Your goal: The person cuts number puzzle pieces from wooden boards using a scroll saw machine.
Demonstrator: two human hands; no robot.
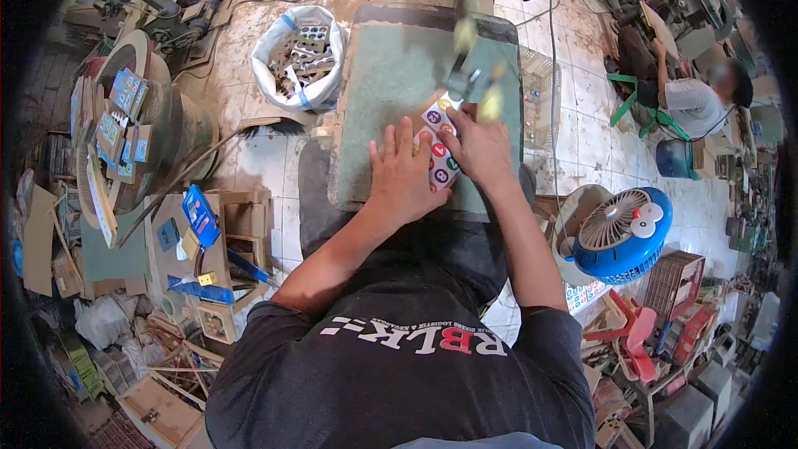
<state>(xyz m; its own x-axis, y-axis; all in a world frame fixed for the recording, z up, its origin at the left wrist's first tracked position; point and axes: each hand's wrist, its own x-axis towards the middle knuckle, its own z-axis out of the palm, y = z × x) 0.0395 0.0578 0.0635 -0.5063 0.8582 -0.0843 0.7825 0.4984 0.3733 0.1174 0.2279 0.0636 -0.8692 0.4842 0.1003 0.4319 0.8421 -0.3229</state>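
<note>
So here, a green-topped work table [382, 66] is filling the middle, standing on a dusty pale tiled floor [573, 75] in a crowded workshop. And on that top, right of centre, the strip of coloured discs [437, 150] is lying aslant under both hands! The left hand [401, 173] is resting on its left side, flat and spread, clasping nothing; the right hand [482, 148] is bending its fingers over the right edge, and whether it is gripping or only pressing, I cannot tell.

Far left, a white sack [264, 62] is brimming with punched scraps; beyond it to the left, blue printed boards [126, 91] are sitting on a rounded stand. Over on the right, a blue fan [622, 237] is standing near the person's forearm, and farther right a co-worker [698, 106] is sitting low. Standing in the way, a metal piece with yellow ends [474, 81] is hanging over the strip's far end, just beside the right fingers.

That piece is blurring badly, its shape hard to read. The hands are hiding much of the strip, and the dark fisheye rim is cutting off the room's edges.
</note>
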